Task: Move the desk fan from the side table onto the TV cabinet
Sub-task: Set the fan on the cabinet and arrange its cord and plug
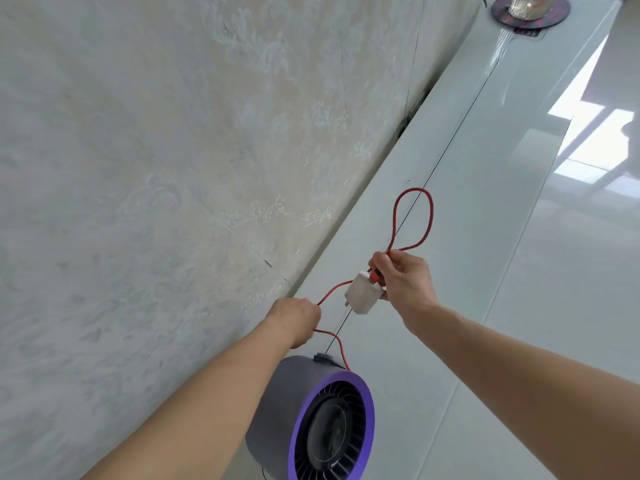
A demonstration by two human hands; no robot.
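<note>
The desk fan (311,420) is a round grey drum with a purple ring around its dark slatted front. It sits on the white TV cabinet (460,188), just below the left hand (296,322) and close to the wall (156,168). A red cord (420,216) comes out of its top. The left hand's grip is closed on the cord. The right hand (401,282) pinches the cord at a white plug (363,294), and a loop of cord sticks out above it.
</note>
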